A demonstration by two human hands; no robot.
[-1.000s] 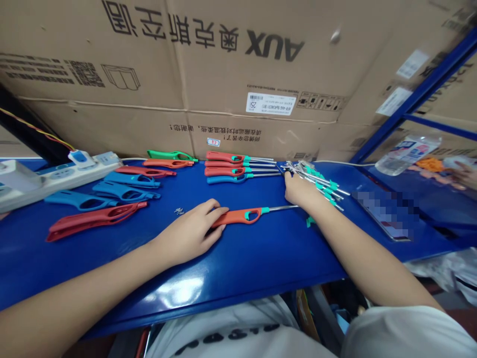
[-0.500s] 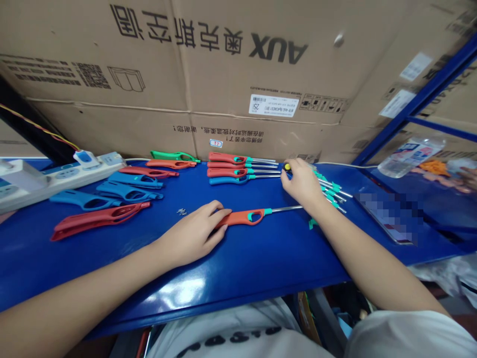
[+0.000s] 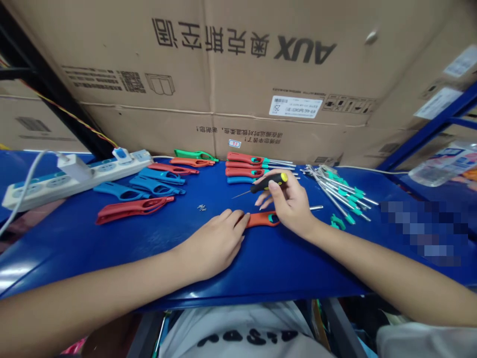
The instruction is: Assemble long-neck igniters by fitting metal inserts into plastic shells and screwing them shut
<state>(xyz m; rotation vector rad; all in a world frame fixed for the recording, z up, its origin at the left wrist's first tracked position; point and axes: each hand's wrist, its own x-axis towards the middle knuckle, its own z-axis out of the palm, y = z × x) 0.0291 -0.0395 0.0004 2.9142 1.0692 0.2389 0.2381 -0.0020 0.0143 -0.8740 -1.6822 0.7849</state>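
My left hand [image 3: 214,243] is closed on the handle end of an orange lighter [image 3: 261,219] lying on the blue table [image 3: 261,273]. Above the lighter, my right hand [image 3: 292,201] grips a black and yellow screwdriver [image 3: 269,183], its thin shaft pointing left. That hand hides part of the lighter; the metal tip shows on its right. Several small screws [image 3: 201,207] lie left of the lighter. Behind it are stacked red lighters [image 3: 244,172] and a blue one [image 3: 238,180].
Blue shells [image 3: 119,191], a red shell [image 3: 130,210], an orange shell [image 3: 190,162] and a green shell [image 3: 194,154] lie left, near a power strip [image 3: 100,171]. Metal rods [image 3: 335,194] with green parts lie right. A carton [image 3: 231,74] stands behind; a plastic bottle [image 3: 443,164] is far right.
My right hand has moved left and toward me, over the orange lighter, and the screwdriver now shows with its shaft. The whole view has shifted left.
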